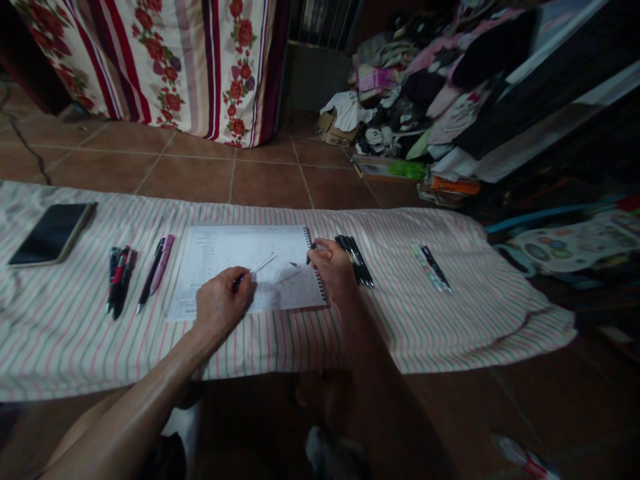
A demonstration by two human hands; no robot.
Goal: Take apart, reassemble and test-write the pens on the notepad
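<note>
A spiral notebook (240, 263) lies open on a striped cloth (450, 320) spread over the tiled floor. My left hand (220, 303) rests on the lower part of the page, fingers closed round a thin white pen (257, 267) that points up and right. My right hand (333, 267) sits at the notebook's spiral edge, pinching a small dark pen or pen part (311, 252). Just right of that hand lies a bundle of black pens (356, 260).
Left of the notebook lie a black and a pink pen (155, 270), a cluster of dark and red pens (119, 277), and a phone (50, 233). Another pen pair (433, 267) lies to the right. A floral bedsheet (165, 60) and a clothes pile (425, 87) stand behind.
</note>
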